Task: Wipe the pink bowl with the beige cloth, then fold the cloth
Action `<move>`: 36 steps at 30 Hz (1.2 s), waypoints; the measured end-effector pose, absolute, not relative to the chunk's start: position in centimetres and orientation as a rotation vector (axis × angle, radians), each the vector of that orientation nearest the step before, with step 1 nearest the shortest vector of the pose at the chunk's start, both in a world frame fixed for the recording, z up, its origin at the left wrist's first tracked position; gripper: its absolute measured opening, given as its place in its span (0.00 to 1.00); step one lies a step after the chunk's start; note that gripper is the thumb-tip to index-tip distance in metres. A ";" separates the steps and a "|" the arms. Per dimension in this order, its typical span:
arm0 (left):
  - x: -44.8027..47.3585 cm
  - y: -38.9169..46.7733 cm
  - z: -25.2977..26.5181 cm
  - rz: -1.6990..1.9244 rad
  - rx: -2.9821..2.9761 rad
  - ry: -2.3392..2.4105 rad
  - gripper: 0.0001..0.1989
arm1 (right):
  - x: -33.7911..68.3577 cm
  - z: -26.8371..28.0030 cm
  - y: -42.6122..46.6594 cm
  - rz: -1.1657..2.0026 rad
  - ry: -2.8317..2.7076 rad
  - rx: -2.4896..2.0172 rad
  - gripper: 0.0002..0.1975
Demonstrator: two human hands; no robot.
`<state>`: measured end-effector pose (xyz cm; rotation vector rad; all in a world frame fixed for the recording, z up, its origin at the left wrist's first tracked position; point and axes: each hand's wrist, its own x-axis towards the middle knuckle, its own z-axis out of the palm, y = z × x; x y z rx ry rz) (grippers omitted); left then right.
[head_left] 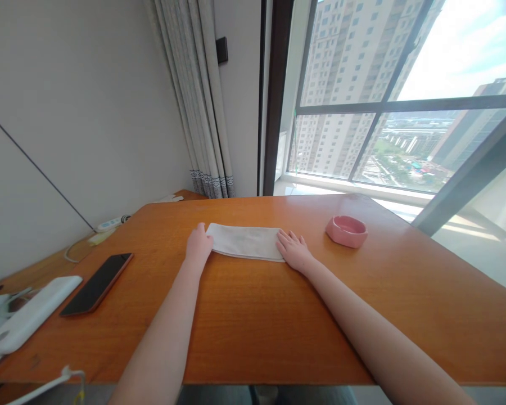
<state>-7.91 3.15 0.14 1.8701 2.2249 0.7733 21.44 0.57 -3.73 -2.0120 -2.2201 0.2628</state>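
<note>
A folded white cloth point(244, 242) lies flat as a long narrow strip on the wooden table point(244, 320). At its left end is my left hand point(199, 243), with the fingers closed on the edge; the thumb rests against the cloth and part of the grip is hidden. My right hand point(295, 250) lies flat on the cloth's right end, fingers stretched out and pressing nothing between them. To the right of that hand stands a pink bowl point(346, 241) with angular sides.
A dark phone point(96, 284) lies on the table's left side, beside a long white device point(31, 315). A power strip point(109, 224) sits near the wall at the back left. A grey curtain point(202, 101) and a large window point(379, 107) are beyond the table.
</note>
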 end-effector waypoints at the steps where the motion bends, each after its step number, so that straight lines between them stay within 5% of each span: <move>1: -7.6 3.1 0.3 0.877 1.865 2.193 0.20 | 21.3 -3.7 0.5 0.247 -2.237 -1.992 0.28; 6: -2.5 1.6 0.0 1.419 1.905 1.760 0.14 | 19.1 -4.0 -0.1 0.166 -2.256 -1.884 0.34; 12: 3.0 0.0 -2.1 0.988 2.352 1.507 0.06 | 18.1 -3.9 -0.4 0.225 -2.255 -1.805 0.35; 29: 3.3 -0.1 -2.7 0.914 2.325 1.275 0.09 | 18.6 -3.6 -0.1 0.337 -2.159 -1.764 0.39; 36: -0.3 1.6 -1.9 1.085 2.188 1.508 0.22 | 19.3 -2.5 -0.4 0.316 -2.065 -1.542 0.27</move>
